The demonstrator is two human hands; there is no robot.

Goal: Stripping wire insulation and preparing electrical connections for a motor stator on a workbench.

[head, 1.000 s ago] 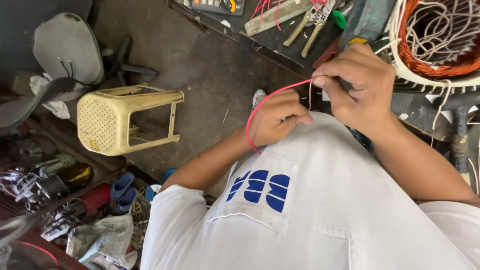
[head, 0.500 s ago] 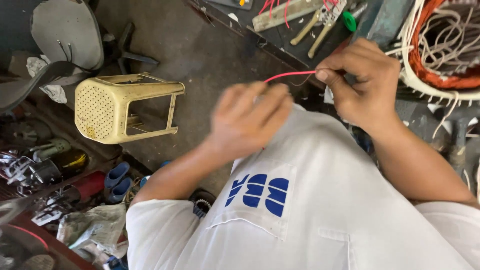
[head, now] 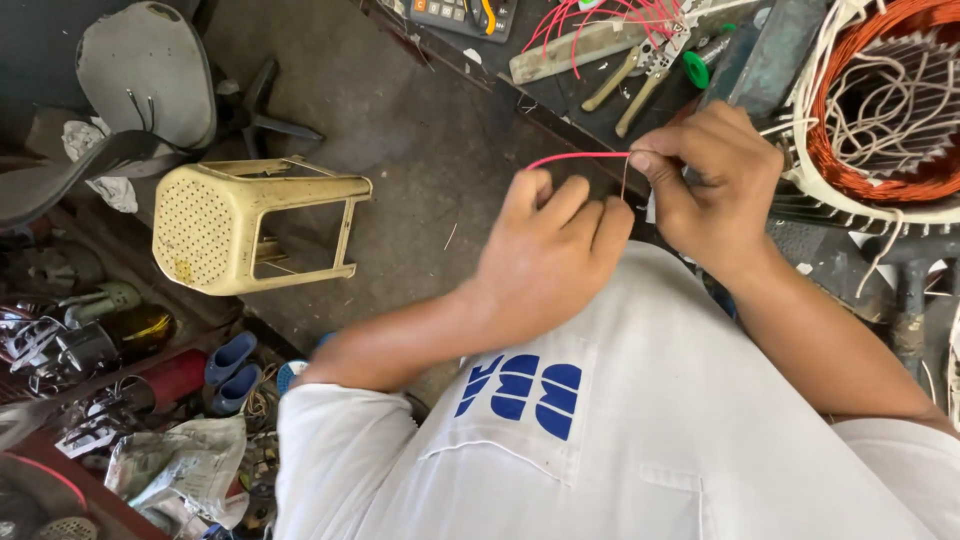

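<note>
My right hand (head: 715, 185) pinches the pink wire (head: 575, 157) w/ thumb & forefinger; left hand (head: 545, 255) curls round its other end, just beside. Pliers (head: 640, 75) & copper-wound stator (head: 880, 110) beyond; yellow stool (head: 250, 225) left, on floor.

Open floor to the left, crowded bench ahead and right

Bare grey concrete floor (head: 400, 120) lies free between the overturned cream plastic stool (head: 250, 225) and the dark workbench edge (head: 500, 90); pliers (head: 640, 75), loose pink wires (head: 600, 20) and the copper-wound motor stator (head: 880, 110) crowd the bench surface
</note>
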